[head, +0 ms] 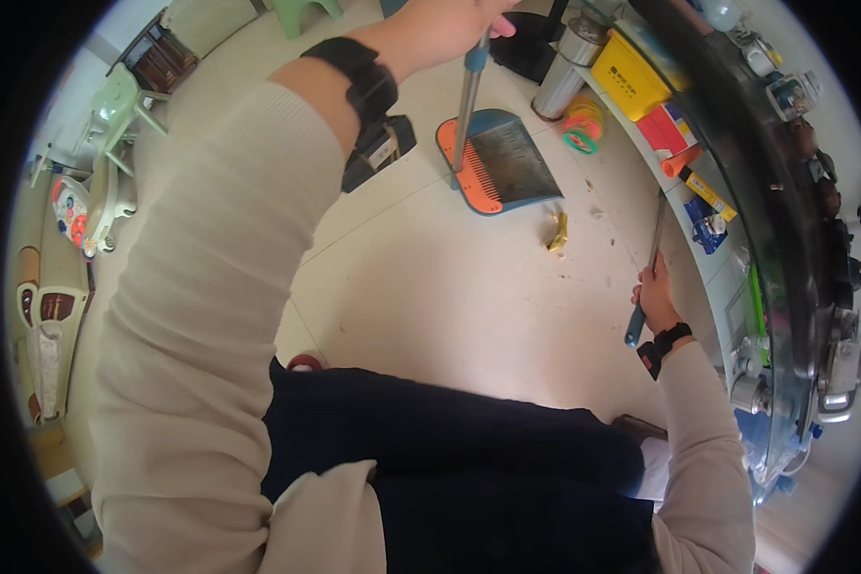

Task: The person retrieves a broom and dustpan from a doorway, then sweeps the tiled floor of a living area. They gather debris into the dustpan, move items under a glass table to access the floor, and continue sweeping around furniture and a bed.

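My left hand (473, 20), at the top edge and partly cut off, grips the upright pole (468, 100) of a dustpan. The blue dustpan (551, 188) rests on the tiled floor, with an orange comb strip (484, 188) along its near left side. Its grey inside looks dusty. My right hand (656, 295) is closed around a thin metal pole (658, 229) with a blue end grip (635, 326). The pole's far end is hidden by the low cabinet at the right. Between the hands, a crumpled gold wrapper (560, 233) and small crumbs lie on the floor.
A low cabinet with a dark glass top (782, 237) curves along the right, its shelf holding a yellow bin (628, 75) and small boxes. A metal cylinder (570, 64) and a coloured spring toy (581, 129) stand beyond the dustpan. At left are a green chair (118, 97) and sofa (64, 308).
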A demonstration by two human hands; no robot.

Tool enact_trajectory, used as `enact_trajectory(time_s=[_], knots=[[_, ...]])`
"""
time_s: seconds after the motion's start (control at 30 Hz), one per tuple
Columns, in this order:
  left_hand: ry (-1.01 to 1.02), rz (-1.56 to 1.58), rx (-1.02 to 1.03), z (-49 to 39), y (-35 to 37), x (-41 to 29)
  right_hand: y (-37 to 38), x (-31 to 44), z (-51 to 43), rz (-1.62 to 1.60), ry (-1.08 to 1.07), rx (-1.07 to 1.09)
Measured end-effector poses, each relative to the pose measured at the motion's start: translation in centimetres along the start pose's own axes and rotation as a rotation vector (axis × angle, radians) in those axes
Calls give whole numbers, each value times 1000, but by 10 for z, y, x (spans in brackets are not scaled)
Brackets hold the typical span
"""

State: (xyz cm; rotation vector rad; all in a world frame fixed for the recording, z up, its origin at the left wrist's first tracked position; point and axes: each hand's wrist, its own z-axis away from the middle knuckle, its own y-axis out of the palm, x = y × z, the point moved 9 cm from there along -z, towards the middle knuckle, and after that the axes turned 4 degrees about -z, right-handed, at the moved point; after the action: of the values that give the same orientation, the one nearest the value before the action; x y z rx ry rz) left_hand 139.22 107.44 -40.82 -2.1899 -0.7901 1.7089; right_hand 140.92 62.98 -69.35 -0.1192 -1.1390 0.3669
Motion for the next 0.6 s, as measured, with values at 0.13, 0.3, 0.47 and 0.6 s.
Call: enact_trajectory(time_s=[0.13,0.3,0.47,0.6], knots=[[103,27,44,9,-11,8,21,-6,34,146,66,-24],[246,101,179,8,-22,12,47,8,110,196,155,-58],[333,193,173,1,-27,13,76,19,165,90,189,-220],[234,250,263,-1,-16,22,99,28,170,12,120,-290]])
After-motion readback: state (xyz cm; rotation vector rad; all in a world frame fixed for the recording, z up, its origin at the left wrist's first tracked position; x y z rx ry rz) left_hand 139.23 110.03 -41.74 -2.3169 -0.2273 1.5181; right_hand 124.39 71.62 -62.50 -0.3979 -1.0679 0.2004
